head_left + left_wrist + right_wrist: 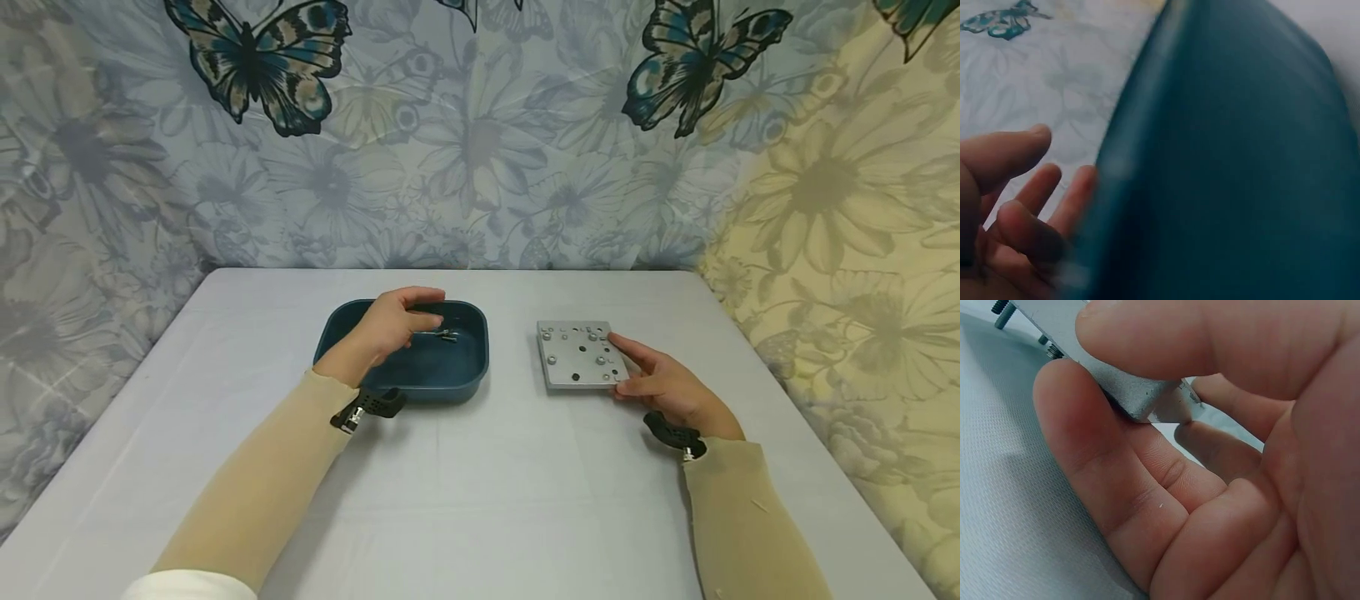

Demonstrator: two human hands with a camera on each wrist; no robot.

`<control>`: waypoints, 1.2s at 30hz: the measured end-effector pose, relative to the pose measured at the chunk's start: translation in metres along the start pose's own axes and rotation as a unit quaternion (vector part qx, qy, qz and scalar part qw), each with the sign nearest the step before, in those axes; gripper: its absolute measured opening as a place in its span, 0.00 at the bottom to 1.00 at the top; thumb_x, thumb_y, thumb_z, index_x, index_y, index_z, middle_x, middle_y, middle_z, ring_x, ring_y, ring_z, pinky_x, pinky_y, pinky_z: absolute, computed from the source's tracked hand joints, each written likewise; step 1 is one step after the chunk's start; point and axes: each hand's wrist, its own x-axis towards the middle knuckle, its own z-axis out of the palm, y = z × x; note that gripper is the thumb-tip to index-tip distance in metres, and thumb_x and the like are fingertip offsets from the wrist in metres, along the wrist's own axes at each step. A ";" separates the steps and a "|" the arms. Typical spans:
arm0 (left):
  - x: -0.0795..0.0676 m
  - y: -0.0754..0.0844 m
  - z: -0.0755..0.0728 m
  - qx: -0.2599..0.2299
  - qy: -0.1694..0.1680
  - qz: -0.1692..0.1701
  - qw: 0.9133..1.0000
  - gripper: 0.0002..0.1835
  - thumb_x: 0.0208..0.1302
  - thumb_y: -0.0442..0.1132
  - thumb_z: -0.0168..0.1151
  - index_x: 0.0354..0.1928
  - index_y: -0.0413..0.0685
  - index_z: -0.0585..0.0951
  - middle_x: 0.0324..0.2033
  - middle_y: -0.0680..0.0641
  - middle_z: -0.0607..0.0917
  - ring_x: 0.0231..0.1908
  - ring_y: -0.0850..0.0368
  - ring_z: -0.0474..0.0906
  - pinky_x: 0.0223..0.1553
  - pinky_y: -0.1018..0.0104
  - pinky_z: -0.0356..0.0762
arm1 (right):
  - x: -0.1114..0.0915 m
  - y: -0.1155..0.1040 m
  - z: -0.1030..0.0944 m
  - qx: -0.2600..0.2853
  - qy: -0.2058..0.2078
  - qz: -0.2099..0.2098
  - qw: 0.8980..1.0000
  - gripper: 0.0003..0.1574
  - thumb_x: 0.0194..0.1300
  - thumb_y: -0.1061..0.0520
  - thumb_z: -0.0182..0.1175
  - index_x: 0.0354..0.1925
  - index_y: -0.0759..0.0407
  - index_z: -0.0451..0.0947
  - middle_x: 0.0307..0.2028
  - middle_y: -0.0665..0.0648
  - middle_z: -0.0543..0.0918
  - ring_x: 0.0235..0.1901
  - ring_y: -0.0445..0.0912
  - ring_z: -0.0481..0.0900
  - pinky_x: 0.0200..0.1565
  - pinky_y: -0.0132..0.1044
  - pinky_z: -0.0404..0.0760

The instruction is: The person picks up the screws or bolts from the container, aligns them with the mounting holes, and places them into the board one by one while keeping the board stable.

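Observation:
In the head view my left hand (393, 321) is over the dark teal plastic bin (420, 393). Its fingers are loosely bent, and the left wrist view shows nothing between them. Small shiny metal pieces (447, 336), too small to identify, lie in the bin just beyond the fingertips. To the right, my right hand (667, 387) grips a square grey metal plate (564, 367) by its right edge. The plate's top has several holes and screw heads. From the right wrist, the plate's corner (1141, 394) sits between thumb and fingers, with threaded screw ends (1005, 315) sticking out from it.
A white cloth covers the table (480, 500), which reaches back to a wall hanging (480, 167) with flowers and butterflies. A gap of table separates the bin from the plate. Black bands (675, 433) sit on both wrists.

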 end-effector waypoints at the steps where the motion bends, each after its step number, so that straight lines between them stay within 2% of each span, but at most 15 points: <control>1: 0.001 -0.003 -0.001 0.025 -0.008 -0.005 1.000 0.24 0.68 0.38 0.67 0.65 0.58 0.78 0.61 0.53 0.77 0.43 0.47 0.73 0.30 0.61 0.72 | 0.000 0.000 0.000 0.002 0.000 -0.001 1.000 0.59 0.61 0.76 0.63 0.79 0.60 0.41 0.67 0.65 0.63 0.46 0.48 0.83 0.44 0.36 0.83; 5: 0.008 -0.015 0.001 0.092 -0.037 -0.009 0.995 0.25 0.66 0.36 0.67 0.65 0.55 0.78 0.62 0.51 0.76 0.42 0.49 0.73 0.31 0.59 0.73 | -0.001 0.001 -0.001 0.006 0.001 -0.003 1.000 0.59 0.60 0.76 0.63 0.79 0.61 0.41 0.66 0.63 0.65 0.46 0.47 0.82 0.44 0.36 0.83; 8: 0.013 -0.022 0.005 0.140 -0.052 0.001 0.989 0.26 0.64 0.34 0.68 0.64 0.52 0.79 0.62 0.50 0.77 0.51 0.50 0.75 0.43 0.58 0.76 | -0.001 0.001 0.000 0.005 0.002 -0.002 1.000 0.59 0.60 0.76 0.63 0.79 0.60 0.42 0.66 0.63 0.65 0.47 0.47 0.82 0.44 0.36 0.83; 10: 0.016 -0.026 0.007 0.169 -0.060 0.011 0.984 0.26 0.63 0.33 0.69 0.63 0.50 0.79 0.61 0.48 0.78 0.60 0.51 0.71 0.54 0.56 0.73 | -0.001 0.002 0.000 0.004 0.003 -0.001 1.000 0.59 0.60 0.76 0.63 0.79 0.60 0.42 0.66 0.64 0.65 0.47 0.47 0.82 0.44 0.35 0.83; 13: 0.019 -0.030 0.010 0.213 -0.071 0.024 0.974 0.25 0.63 0.32 0.69 0.62 0.48 0.80 0.59 0.47 0.80 0.65 0.50 0.68 0.63 0.53 0.67 | 0.000 0.003 0.000 0.007 0.004 -0.001 1.000 0.59 0.60 0.77 0.62 0.79 0.60 0.42 0.65 0.64 0.65 0.45 0.48 0.83 0.43 0.35 0.83; 18: 0.020 -0.032 0.011 0.264 -0.083 0.036 0.960 0.23 0.64 0.33 0.66 0.62 0.48 0.80 0.59 0.46 0.80 0.65 0.49 0.68 0.64 0.52 0.65 | 0.000 0.003 0.000 0.014 0.005 -0.001 1.000 0.59 0.60 0.77 0.62 0.79 0.60 0.42 0.66 0.64 0.65 0.45 0.48 0.83 0.43 0.35 0.83; 27: 0.024 -0.034 0.013 0.293 -0.079 0.041 0.952 0.21 0.67 0.34 0.64 0.62 0.51 0.81 0.60 0.48 0.79 0.67 0.50 0.65 0.66 0.52 0.63 | 0.001 0.001 0.001 0.001 0.010 0.005 1.000 0.59 0.59 0.75 0.64 0.79 0.60 0.44 0.69 0.68 0.59 0.46 0.47 0.83 0.43 0.35 0.83; 36: 0.023 -0.031 0.016 0.336 -0.085 0.058 0.936 0.20 0.68 0.34 0.64 0.61 0.51 0.82 0.62 0.46 0.77 0.68 0.46 0.64 0.67 0.50 0.61 | 0.000 0.001 0.000 0.006 0.001 -0.004 1.000 0.59 0.60 0.77 0.63 0.79 0.61 0.42 0.67 0.66 0.62 0.46 0.48 0.83 0.43 0.35 0.83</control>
